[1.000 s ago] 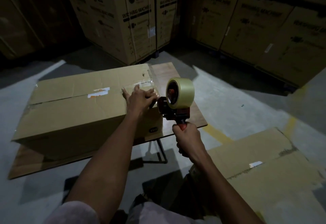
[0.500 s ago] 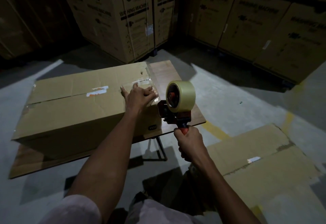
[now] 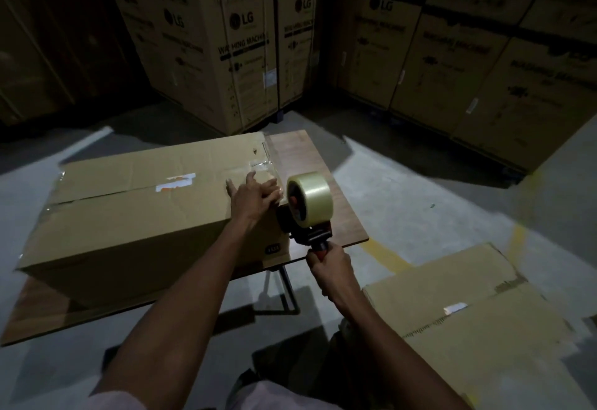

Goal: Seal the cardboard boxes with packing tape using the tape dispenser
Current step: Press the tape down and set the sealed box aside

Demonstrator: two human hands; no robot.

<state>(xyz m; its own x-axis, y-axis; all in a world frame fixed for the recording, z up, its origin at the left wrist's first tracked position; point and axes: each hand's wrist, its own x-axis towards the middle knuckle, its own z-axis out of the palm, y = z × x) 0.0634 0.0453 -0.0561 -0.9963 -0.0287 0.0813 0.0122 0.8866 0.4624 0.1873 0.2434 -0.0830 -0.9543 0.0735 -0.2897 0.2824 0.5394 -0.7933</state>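
- Box (image 3: 129,216) on bench (image 3: 326,216), long axis running left–right; centre seam between top flaps visible along its length, w/ a white label scrap (image 3: 176,182) on it.
- Clear tape (image 3: 263,164) already laid at right end of box top, by the far-right corner; glossy patch only, exact extent hard to tell in low light.
- Left hand (image 3: 253,196): flat on box top at right end, fingers (image 3: 250,178) straight and spread, pressing down on tape/flap. Not gripping anything.
- Right hand (image 3: 329,267): fingers curled round the red handle of tape dispenser (image 3: 305,212), firm hold.
- Dispenser pos.: just off right end face of box, roll (image 3: 311,198) upright, head end against or just beside the box's top-right edge. Contact not confirmable, since left hand covers that spot.
- Step in hand (judgement): anchoring tape start at right end of seam; left hand holds tape down while dispenser sets up for the run.
- Next move calls for: dispenser up over the edge, then pulled leftward along seam, w/ steady downward pressure; left hand to clear the path or follow behind as smoother.
- Risk: tape start lifts if left-hand pressure drops early.
- Second box (image 3: 468,312) on floor at near right, seam visible, appears untaped, so approx. early in task.
- Stacked large cartons (image 3: 239,54) at far side; not part of job.
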